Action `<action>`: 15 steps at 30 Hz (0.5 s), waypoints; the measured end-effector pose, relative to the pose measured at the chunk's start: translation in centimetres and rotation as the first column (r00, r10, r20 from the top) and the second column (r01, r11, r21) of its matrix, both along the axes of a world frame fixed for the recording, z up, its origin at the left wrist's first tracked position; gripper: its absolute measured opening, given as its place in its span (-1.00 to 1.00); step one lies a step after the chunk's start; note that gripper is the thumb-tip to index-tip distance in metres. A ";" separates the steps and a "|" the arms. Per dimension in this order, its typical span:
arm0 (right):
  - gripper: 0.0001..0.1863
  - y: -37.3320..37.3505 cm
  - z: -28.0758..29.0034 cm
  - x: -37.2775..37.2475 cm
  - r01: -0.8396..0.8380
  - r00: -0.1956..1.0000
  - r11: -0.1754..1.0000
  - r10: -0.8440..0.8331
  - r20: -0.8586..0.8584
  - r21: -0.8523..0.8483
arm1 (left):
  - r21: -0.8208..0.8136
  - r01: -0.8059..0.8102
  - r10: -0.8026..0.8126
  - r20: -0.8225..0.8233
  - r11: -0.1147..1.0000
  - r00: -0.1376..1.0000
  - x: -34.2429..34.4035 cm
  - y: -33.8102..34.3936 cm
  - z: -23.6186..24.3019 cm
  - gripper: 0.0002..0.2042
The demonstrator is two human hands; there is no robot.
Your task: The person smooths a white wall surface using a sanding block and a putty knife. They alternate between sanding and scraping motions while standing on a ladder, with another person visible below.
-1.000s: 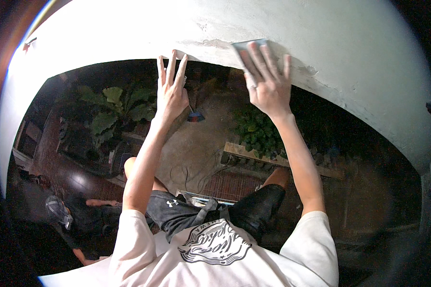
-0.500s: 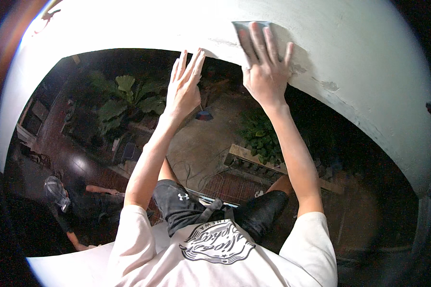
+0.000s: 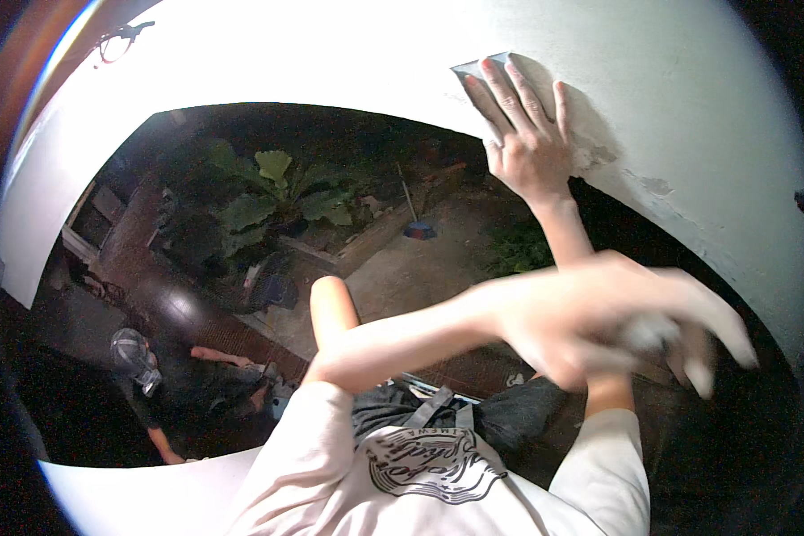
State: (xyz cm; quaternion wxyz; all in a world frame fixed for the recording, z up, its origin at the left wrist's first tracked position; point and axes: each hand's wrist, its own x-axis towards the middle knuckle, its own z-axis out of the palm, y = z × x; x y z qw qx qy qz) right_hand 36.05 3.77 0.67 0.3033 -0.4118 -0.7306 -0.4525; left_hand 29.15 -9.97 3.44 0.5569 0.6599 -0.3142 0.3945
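Note:
My right hand [image 3: 531, 147] lies flat against the white wall surface [image 3: 348, 62], fingers spread over a thin grey sheet of sandpaper [image 3: 470, 68]. Only the sheet's upper edge and corner show past the fingertips; the palm hides the rest. White dust coats the fingers. My left hand [image 3: 598, 313] crosses in front of my right forearm, off the wall and smeared by motion. Its fingers curve toward the right, and a pale blurred patch shows between them that I cannot make out. Chipped, rough spots [image 3: 657, 185] mark the wall beside my right hand.
Below the wall's curved lower edge, a person in a grey cap [image 3: 132, 350] is at the lower left. Leafy plants [image 3: 277, 188] and a blue-headed broom or dustpan [image 3: 420, 230] are on the ground far below. A dark glasses-shaped item [image 3: 121, 42] appears at the upper left.
My left hand has left its raised place near the wall's edge and swung down and right across my right arm. My right hand stays on the sandpaper; the whole view has shifted slightly.

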 end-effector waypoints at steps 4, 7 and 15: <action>-0.35 0.6 -0.3 0.2 0.032 0.999 0.999 -0.032 0.014 0.010 | 0.064 0.367 -0.372 0.242 0.928 0.896 4.8 -6.2 3.5 -0.76; -0.38 1.0 -0.4 0.6 0.040 0.999 0.999 -0.041 0.033 0.026 | 0.090 0.486 -0.491 0.276 0.869 0.826 7.1 -9.0 4.8 -0.77; -0.38 1.3 -0.7 1.1 0.049 0.998 0.999 -0.050 0.035 0.006 | 0.077 0.531 -0.530 0.274 0.844 0.802 9.5 -11.0 4.4 -0.77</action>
